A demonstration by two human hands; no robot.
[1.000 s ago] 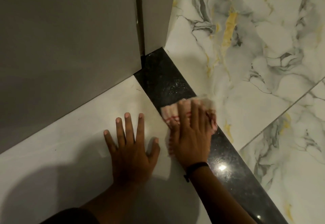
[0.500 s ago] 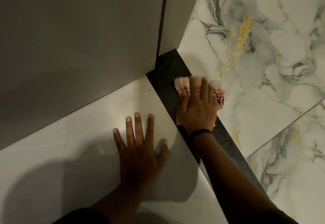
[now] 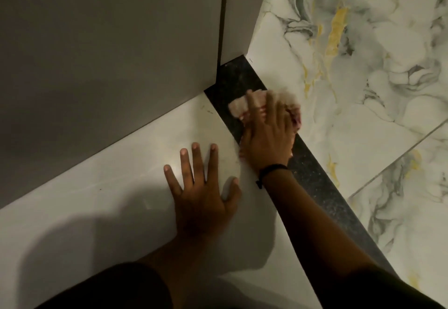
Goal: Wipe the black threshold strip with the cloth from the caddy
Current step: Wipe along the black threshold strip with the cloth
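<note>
The wiping looks to be well under way rather than finished: the cloth point(image 3: 264, 105) is already out and lying on the black threshold strip point(image 3: 322, 187), which is running diagonally across the floor between the plain pale tile point(image 3: 121, 187) and the veined marble tile point(image 3: 363, 90). The cloth is sitting near the strip's far end, close to the grey door panels point(image 3: 109, 42), with a short bare stretch of strip showing between it and the door. The longer run of strip is lying nearer the person, partly under the right forearm; whether that part is clean cannot be told, though specks are showing on it. No caddy is in view. The right hand point(image 3: 266, 139) is lying flat with fingers extended, pressing the bunched cloth down onto the strip rather than closing around it; a dark band is sitting on that wrist. The left hand point(image 3: 203, 194) is holding nothing, resting palm-down with fingers spread on the pale tile just beside the strip, apparently bracing the body.
</note>
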